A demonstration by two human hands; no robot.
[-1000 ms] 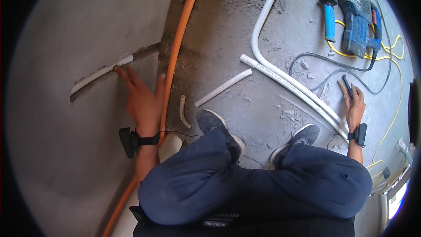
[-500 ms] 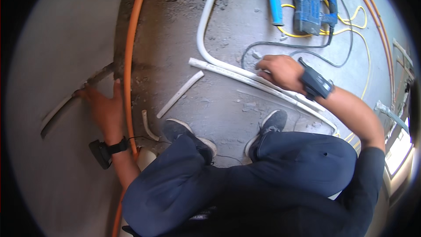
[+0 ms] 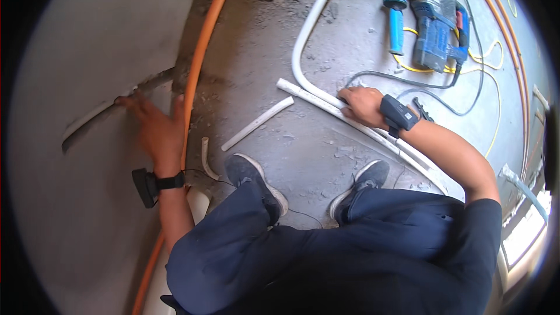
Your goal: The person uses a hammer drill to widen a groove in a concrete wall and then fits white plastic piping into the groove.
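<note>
My left hand [image 3: 154,128] is spread against the grey wall [image 3: 87,52], its fingertips pressing a white conduit [image 3: 87,119] that lies in a chased groove. My right hand [image 3: 363,107] reaches down onto a long straight white conduit [image 3: 309,98] lying on the concrete floor and closes around it. A short white conduit offcut [image 3: 258,123] lies between the two hands. I am crouched, and my two dark shoes [image 3: 252,178] are planted on the floor below.
An orange conduit [image 3: 201,58] runs along the wall's foot. A blue rotary hammer [image 3: 434,29] with a grey cable [image 3: 373,76] and yellow cord lies at the top right. A curved white conduit [image 3: 303,35] and a small bent piece [image 3: 205,160] lie on the dusty floor.
My right hand has come in from the far right and settled onto the long white conduit. The left hand stays at the wall groove, shifted slightly.
</note>
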